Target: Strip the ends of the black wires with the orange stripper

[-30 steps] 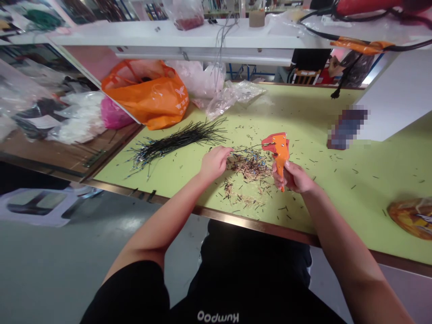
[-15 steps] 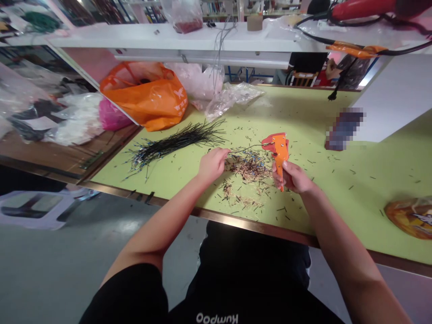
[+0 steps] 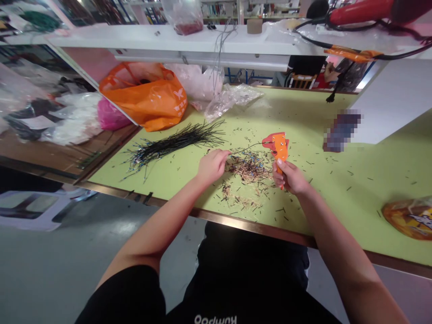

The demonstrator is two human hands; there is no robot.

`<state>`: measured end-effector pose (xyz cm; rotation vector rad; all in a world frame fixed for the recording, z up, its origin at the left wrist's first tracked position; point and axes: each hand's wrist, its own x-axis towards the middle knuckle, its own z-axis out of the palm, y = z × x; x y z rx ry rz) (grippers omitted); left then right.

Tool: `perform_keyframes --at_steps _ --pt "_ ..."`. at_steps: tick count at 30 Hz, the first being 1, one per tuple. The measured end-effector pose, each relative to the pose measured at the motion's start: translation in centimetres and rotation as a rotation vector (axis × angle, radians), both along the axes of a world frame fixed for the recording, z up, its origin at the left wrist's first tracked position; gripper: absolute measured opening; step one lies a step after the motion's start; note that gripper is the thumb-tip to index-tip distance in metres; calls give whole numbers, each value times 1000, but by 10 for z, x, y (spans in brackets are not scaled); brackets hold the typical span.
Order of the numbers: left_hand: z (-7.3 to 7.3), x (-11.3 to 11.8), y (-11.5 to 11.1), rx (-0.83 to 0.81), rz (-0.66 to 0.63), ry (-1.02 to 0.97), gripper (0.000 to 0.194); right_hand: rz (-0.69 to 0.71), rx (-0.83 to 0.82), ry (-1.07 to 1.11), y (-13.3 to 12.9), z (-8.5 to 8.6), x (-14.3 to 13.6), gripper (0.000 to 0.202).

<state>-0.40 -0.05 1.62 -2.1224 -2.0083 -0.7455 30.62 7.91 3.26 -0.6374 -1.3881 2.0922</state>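
Note:
My left hand [image 3: 213,165] pinches one end of a thin black wire [image 3: 248,147]. The wire's other end reaches into the jaws of an orange and red wire stripper [image 3: 279,146]. Around the stripper's handles my right hand [image 3: 289,174] is closed, the tool's head upright above it. Below and between my hands lies a heap of wire scraps [image 3: 249,167], dark, blue and straw-coloured. A bundle of black wires [image 3: 172,144] rests to the left of my left hand, many with blue and silvery ends.
An orange plastic bag [image 3: 148,101] and clear plastic wrapping [image 3: 232,100] lie at the back of the green table [image 3: 340,198]. A blurred-out phone-like object [image 3: 341,130] is by the white panel. A brown-yellow packet [image 3: 410,218] sits at right. A white shelf [image 3: 135,38] spans overhead.
The stripper's handles look squeezed closer together in my right hand, and the wire in its jaws is a little straighter. My left hand is almost unmoved; the view has shifted slightly.

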Motion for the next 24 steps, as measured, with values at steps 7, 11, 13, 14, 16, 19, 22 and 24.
perform_keyframes --at_steps 7,11,13,14,16,19,22,24 --pt "14 22 5 -27 -16 -73 47 26 -7 -13 -6 0 -5 55" --pt "28 51 19 -17 -64 -199 44 31 3 -12 -11 3 -9 57" --pt "33 66 28 -7 -91 -252 42 21 -5 -11 -12 5 -9 59" --pt "35 73 33 -5 -105 -268 42 14 -10 -10 -11 5 -8 59" --pt "35 84 42 -2 -130 -283 41 4 -20 -4 -9 5 -6 58" --pt "29 91 51 38 -123 -314 43 34 -24 10 -3 3 0 57" --pt "21 90 52 87 -96 -330 48 112 -14 2 2 1 5 60" --pt "16 85 48 92 -133 -298 51 149 -24 -14 4 -2 7 62"
